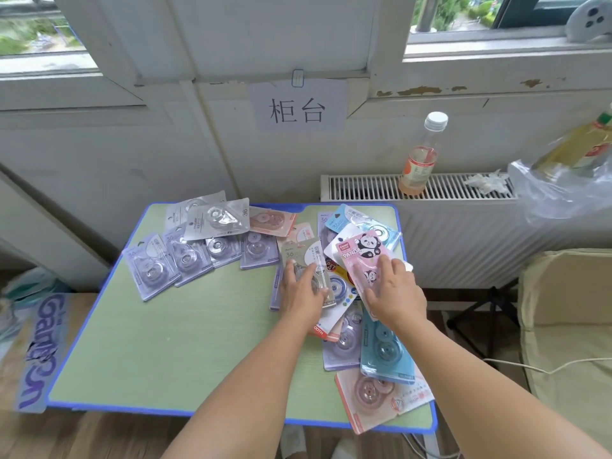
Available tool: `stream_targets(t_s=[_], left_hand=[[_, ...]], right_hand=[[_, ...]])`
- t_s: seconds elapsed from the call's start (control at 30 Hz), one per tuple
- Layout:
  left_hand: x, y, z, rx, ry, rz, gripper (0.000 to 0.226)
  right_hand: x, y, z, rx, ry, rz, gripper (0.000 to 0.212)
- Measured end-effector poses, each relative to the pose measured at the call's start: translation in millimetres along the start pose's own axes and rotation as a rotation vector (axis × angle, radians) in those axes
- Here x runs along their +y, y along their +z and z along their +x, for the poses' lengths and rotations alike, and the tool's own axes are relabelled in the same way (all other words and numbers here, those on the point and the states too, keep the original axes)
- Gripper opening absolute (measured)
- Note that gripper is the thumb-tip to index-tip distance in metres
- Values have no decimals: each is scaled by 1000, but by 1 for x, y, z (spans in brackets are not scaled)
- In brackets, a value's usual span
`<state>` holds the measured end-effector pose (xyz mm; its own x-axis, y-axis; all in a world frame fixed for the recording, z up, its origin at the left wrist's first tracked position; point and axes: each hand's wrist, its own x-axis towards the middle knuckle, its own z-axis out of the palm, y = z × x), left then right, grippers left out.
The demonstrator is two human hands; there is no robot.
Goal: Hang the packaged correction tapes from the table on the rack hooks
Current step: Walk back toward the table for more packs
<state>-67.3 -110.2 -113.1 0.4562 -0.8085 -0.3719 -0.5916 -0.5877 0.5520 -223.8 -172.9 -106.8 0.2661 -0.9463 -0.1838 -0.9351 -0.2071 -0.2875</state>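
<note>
Several packaged correction tapes lie scattered on a small green table with a blue rim. My left hand grips a beige pack marked 36, lifted slightly off the pile. My right hand holds a pink panda pack, fingers over its lower half. Purple packs lie in a row at the left, grey ones at the back, and blue and pink packs at the right front. No rack or hooks are in view.
A white radiator stands behind the table at the right, bearing a bottle, crumpled tissue and a plastic bag. A paper sign hangs on the wall. A cushioned seat is at the right, a box at the left.
</note>
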Motion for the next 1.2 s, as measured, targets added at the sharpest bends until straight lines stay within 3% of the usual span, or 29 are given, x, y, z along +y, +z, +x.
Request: stream_targets(t_s=[0.37,0.8,1.2], left_hand=[[5,-18,-13,68,171,144,56],[-1,-35,-50,-123,603,345,58],[5,9,-153,-328,1006,392,57]], right_hand=[[-12,-17,-15,19,93,61,56],[-29,-16,-115,183,429,81,62],[0,-9,-275,341,854,155,58]])
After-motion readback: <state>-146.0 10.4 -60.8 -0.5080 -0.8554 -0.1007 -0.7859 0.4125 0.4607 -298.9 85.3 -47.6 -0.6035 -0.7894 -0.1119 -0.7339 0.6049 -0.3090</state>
